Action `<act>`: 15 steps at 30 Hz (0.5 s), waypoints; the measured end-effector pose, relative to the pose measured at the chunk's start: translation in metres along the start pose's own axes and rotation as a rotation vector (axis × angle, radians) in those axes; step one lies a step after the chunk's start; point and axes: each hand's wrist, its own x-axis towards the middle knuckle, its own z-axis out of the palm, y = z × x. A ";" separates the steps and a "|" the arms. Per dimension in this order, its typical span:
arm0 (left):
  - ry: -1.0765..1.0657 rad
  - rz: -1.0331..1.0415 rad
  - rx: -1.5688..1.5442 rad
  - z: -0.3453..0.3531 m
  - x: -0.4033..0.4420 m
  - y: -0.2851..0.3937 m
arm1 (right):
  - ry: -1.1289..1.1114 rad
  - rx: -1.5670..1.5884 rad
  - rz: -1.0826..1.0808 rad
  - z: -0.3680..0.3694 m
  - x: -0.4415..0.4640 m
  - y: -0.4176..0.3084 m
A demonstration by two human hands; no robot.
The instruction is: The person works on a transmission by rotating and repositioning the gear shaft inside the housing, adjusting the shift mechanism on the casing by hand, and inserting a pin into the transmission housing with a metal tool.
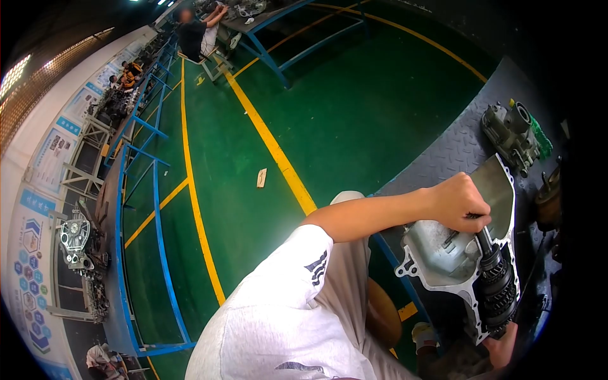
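Head view: left hand (464, 204) clenched on geared shaft (497, 285)

The left grip is closed round the shaft's upper end; the gears run down the picture from it, alongside the rim of the open metal housing (443, 253) on the tabletop (437, 155). The right hand (501, 347) is at the shaft's lower end, its finger closure impossible to tell. Near the housing's top lies a metal casting (512, 134)

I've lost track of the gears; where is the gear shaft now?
Lower right of the head view, at the open metal housing, the gear shaft runs between the left hand above and right hand below.
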 end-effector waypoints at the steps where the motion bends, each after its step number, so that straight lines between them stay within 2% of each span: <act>1: 0.000 0.000 -0.001 0.000 0.000 0.000 | -0.018 0.038 0.034 0.000 -0.001 -0.004; 5: 0.003 0.001 0.004 0.000 0.001 0.000 | -0.024 0.046 0.098 -0.002 0.000 0.005; 8: 0.000 -0.002 0.007 0.000 0.000 0.000 | 0.001 0.062 0.069 -0.001 0.003 0.018; 15: -0.001 0.002 0.004 0.000 0.000 0.000 | -0.013 0.062 0.120 -0.001 0.002 0.010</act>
